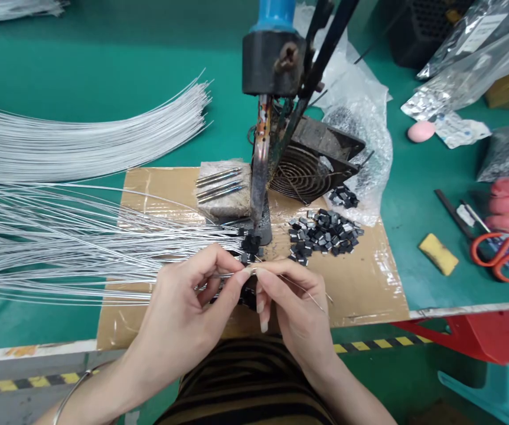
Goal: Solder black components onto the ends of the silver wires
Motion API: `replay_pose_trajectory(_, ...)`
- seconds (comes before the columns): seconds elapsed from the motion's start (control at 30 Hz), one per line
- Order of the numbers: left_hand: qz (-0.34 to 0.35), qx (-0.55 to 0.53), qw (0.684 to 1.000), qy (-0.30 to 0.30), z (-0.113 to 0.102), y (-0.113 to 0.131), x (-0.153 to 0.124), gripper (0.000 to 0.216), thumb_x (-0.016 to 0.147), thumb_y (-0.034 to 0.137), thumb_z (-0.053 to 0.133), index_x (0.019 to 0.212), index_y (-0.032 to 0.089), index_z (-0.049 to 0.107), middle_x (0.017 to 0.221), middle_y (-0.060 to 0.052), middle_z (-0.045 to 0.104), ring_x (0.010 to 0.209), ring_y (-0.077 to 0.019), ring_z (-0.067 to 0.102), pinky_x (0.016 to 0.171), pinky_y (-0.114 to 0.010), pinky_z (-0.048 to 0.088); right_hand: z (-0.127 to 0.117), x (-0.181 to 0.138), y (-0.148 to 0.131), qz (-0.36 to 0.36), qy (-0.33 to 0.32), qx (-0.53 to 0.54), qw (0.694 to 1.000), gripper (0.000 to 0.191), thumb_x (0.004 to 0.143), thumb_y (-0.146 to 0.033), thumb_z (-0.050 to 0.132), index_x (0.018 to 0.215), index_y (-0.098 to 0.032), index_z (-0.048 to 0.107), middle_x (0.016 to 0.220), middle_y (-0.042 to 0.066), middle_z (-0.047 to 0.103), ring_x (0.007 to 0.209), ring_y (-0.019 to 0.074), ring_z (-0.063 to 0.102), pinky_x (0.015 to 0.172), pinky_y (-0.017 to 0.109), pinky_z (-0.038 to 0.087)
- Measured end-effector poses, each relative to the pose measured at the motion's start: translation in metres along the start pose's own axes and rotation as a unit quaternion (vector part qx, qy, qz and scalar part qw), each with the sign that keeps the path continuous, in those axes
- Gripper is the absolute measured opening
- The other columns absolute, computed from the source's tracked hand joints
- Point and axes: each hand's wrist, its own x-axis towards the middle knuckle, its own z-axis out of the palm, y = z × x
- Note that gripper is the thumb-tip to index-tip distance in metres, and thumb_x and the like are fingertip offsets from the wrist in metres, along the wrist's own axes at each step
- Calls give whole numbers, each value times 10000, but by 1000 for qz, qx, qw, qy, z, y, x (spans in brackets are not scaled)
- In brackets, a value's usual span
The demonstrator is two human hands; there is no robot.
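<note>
My left hand (192, 301) is closed in a pinch on a thin grey wire (224, 275) near its end. Its thumb and forefinger almost meet those of my right hand (296, 295), also pinched shut, with fine bare wire (304, 289) trailing out past its fingers to the right. What lies between the fingertips is too small to make out. Just beyond them, small black parts (251, 243) sit at the ends of a spread of grey wires (170, 245). Above this, a clamped soldering iron (261, 141) points downward, its tip close to the black parts.
A pile of small black parts (325, 235) lies on the cardboard (369, 283). Behind stand a black fan (299, 171) and a block (223, 203) bearing metal rods. A wire bundle (104, 144) lies left; orange-handled scissors (498, 257) and a yellow sponge (439, 254) lie right.
</note>
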Motion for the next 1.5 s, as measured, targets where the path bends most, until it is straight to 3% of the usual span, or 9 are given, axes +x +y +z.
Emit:
replay_pose_trajectory(0.23, 0, -21, 1000, -20, 0, 2, 2, 164, 947, 329, 679, 847, 204, 712, 714, -26, 704, 613, -142, 620, 517, -230, 452, 3, 4, -9, 69, 3, 40, 997, 157, 811, -352, 877, 813, -202, 831, 558, -25, 661, 370, 78, 546, 324, 158, 437)
replay_pose_trajectory(0.47, -5, -35, 999, -27, 1, -2, 2, 215, 983, 341, 632, 824, 210, 697, 714, -15, 692, 619, -130, 589, 522, -234, 416, 1, 7, -12, 106, -4, 64, 992, 174, 785, -345, 882, 759, -190, 809, 551, -34, 646, 350, 61, 517, 319, 143, 422)
replay_pose_trajectory(0.83, 26, -6, 999, 25, 9, -5, -2, 175, 1008, 323, 622, 874, 221, 670, 676, 18, 627, 578, -118, 548, 506, -240, 400, 4, 6, -9, 92, -4, 88, 992, 129, 825, -323, 853, 802, -199, 825, 574, -32, 642, 386, 58, 525, 349, 136, 457)
replay_pose_trajectory(1.13, 87, -9, 992, 88, 20, -10, -3, 122, 987, 211, 649, 868, 219, 671, 680, 42, 621, 562, -89, 532, 513, -212, 412, 7, 4, -4, 84, 17, 101, 991, 131, 857, -309, 832, 804, -190, 833, 563, -34, 664, 363, 48, 544, 372, 124, 478)
replay_pose_trajectory(1.33, 48, -56, 994, 75, 22, -8, -3, 162, 991, 244, 648, 835, 201, 666, 691, 23, 652, 601, -92, 583, 537, -196, 433, 9, 3, -3, 52, 26, 93, 994, 79, 871, -283, 829, 854, -208, 848, 599, -36, 688, 392, 45, 583, 381, 104, 495)
replay_pose_trajectory(1.5, 39, -104, 991, 78, 20, -5, 0, 143, 975, 233, 675, 836, 202, 684, 641, 48, 617, 536, -58, 505, 489, -155, 376, 4, 1, -4, 15, 8, 54, 998, 115, 926, -306, 788, 950, -218, 858, 668, -21, 700, 467, 67, 645, 434, 133, 562)
